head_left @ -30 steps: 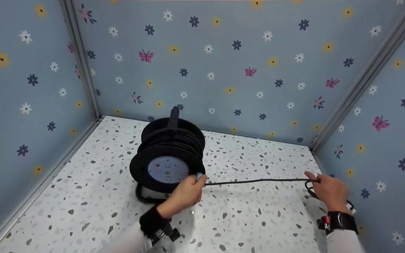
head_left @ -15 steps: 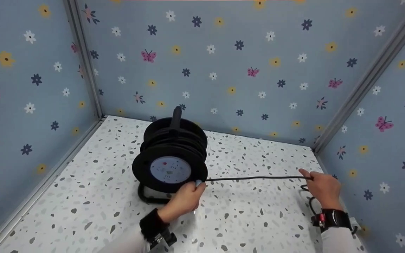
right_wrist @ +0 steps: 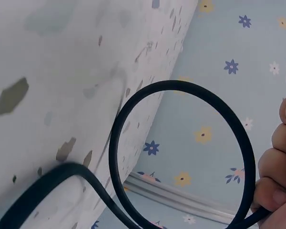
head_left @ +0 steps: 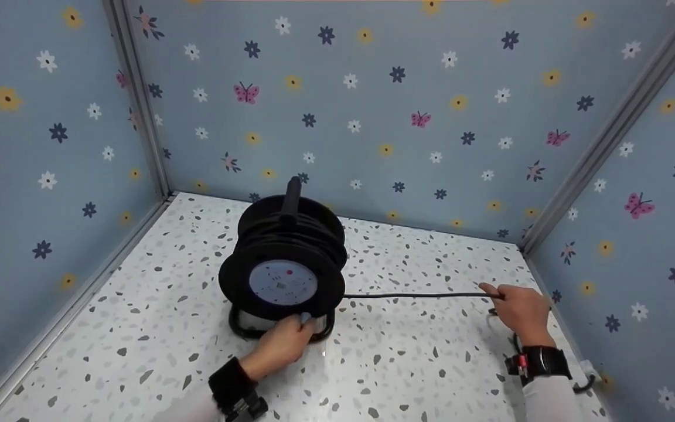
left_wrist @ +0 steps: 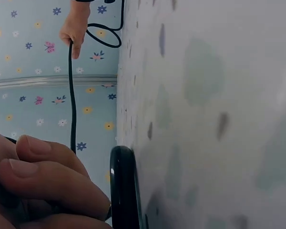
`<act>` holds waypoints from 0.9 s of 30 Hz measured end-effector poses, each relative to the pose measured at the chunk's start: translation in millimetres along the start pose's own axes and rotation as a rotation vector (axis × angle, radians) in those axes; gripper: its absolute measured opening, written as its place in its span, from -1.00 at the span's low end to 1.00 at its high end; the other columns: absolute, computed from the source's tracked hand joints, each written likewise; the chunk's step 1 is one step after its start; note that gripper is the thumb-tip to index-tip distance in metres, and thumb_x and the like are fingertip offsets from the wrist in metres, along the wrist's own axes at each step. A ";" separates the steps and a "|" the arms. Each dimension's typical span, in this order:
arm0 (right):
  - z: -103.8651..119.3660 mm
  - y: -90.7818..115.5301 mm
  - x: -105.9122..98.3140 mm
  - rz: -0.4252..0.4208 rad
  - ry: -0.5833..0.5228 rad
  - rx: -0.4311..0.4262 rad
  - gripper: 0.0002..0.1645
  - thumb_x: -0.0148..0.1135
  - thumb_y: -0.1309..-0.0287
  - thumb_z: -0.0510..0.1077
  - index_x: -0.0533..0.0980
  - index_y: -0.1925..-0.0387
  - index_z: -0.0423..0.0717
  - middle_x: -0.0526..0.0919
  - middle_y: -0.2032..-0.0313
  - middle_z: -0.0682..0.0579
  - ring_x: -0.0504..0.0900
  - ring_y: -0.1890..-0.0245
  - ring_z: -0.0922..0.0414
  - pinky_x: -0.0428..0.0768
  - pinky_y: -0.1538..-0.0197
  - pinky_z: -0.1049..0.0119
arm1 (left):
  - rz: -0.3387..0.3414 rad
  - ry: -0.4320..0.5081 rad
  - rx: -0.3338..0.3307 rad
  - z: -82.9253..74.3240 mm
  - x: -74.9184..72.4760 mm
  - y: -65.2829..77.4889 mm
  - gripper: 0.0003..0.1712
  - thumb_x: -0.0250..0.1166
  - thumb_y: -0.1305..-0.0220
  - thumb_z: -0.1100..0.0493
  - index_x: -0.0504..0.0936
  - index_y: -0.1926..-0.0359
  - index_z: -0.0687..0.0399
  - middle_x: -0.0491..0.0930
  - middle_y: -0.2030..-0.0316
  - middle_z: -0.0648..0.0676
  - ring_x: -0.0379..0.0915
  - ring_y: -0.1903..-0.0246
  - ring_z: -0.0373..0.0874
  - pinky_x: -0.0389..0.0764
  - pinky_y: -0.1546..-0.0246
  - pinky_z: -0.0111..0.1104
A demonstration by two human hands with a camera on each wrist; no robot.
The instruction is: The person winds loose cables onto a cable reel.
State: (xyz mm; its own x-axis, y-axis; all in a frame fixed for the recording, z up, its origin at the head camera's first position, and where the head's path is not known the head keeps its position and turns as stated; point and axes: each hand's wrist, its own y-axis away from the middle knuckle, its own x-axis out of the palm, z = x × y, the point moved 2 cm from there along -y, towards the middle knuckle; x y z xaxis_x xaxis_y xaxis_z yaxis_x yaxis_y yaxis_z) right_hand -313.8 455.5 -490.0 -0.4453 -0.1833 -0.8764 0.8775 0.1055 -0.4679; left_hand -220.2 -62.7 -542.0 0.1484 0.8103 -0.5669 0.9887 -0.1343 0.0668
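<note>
A black cable reel [head_left: 290, 246] stands on the speckled white table, its round grey socket panel [head_left: 283, 282] facing me. Low on its front, my left hand [head_left: 279, 344] pinches a small grey-blue knob [head_left: 305, 317] with curled fingers. From the reel's right side a black cable [head_left: 419, 295] runs taut to my right hand [head_left: 524, 310], whose fingers curl round it. Beyond that grip, the right wrist view shows a loose loop of cable [right_wrist: 249, 157] hanging beside the fingers. Part of the reel's frame [left_wrist: 122, 186] appears beside my left fingers in the left wrist view.
Blue walls with flowers and butterflies enclose the speckled table [head_left: 419, 363] at the back and both sides. Grey metal strips [head_left: 613, 123] run along the corners. Behind my right wrist, a white plug-like piece [head_left: 589, 369] lies by the cable near the right wall.
My left hand has swung down and left with the knob, and the reel face has turned clockwise. My right hand has moved left toward the reel, shortening the taut cable.
</note>
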 end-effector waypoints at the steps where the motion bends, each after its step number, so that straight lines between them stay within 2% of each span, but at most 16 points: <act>1: 2.5 -0.2 1.2 -0.006 0.002 -0.012 -0.26 0.44 -0.47 0.29 0.32 0.73 0.14 0.23 0.79 0.20 0.23 0.77 0.09 0.04 0.58 0.20 | 0.002 -0.003 -0.004 4.0 -2.6 0.7 -0.44 -0.04 -0.78 -0.17 0.52 0.43 -0.07 0.45 0.63 -0.08 0.34 0.68 -0.17 0.45 0.55 -0.23; 7: 20.7 -2.6 9.5 -0.029 0.011 -0.079 -0.24 0.51 -0.42 0.21 0.26 0.74 0.13 0.13 0.78 0.20 0.20 0.77 0.08 0.03 0.57 0.19 | 0.009 0.009 -0.049 21.9 -18.4 7.1 -0.41 -0.02 -0.78 -0.14 0.44 0.51 -0.10 0.35 0.68 -0.10 0.19 0.76 -0.19 0.32 0.64 -0.31; 12: 32.4 -3.8 15.6 -0.013 0.009 -0.102 -0.22 0.58 -0.35 0.21 0.23 0.74 0.13 0.07 0.76 0.21 0.17 0.77 0.09 0.01 0.54 0.19 | 0.009 0.067 -0.067 27.0 -28.8 12.3 -0.43 0.03 -0.77 -0.12 0.49 0.50 -0.06 0.36 0.70 -0.10 0.19 0.75 -0.22 0.27 0.66 -0.35; 16: 37.2 -3.9 18.3 -0.015 0.015 -0.124 -0.24 0.59 -0.31 0.21 0.27 0.74 0.13 0.09 0.76 0.20 0.20 0.76 0.09 0.03 0.54 0.20 | 0.015 0.093 -0.081 30.8 -37.8 14.3 -0.40 0.04 -0.77 -0.11 0.51 0.53 -0.02 0.36 0.72 -0.10 0.14 0.78 -0.23 0.21 0.72 -0.38; 22: 41.7 -0.9 21.7 0.030 -0.005 -0.087 -0.25 0.57 -0.32 0.26 0.29 0.73 0.14 0.15 0.76 0.19 0.21 0.75 0.10 0.06 0.54 0.18 | 0.018 0.178 -0.096 39.2 -54.5 20.3 -0.33 0.04 -0.79 -0.06 0.51 0.61 0.03 0.33 0.75 -0.10 0.09 0.78 -0.24 0.17 0.72 -0.39; 27: 51.9 0.2 25.8 0.046 -0.014 -0.118 -0.24 0.56 -0.34 0.27 0.28 0.73 0.13 0.15 0.76 0.20 0.21 0.74 0.11 0.08 0.55 0.19 | -0.010 0.239 -0.074 44.8 -66.8 23.4 -0.31 0.07 -0.78 -0.05 0.47 0.65 0.03 0.35 0.77 -0.09 0.12 0.79 -0.24 0.19 0.71 -0.40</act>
State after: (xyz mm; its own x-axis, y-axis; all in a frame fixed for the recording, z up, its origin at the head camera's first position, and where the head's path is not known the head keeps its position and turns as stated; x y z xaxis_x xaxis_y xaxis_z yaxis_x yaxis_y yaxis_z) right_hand -315.8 400.1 -506.8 -0.4021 -0.1890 -0.8959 0.8695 0.2277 -0.4383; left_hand -208.0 -145.6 -539.4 0.1308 0.9246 -0.3577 0.9877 -0.0905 0.1273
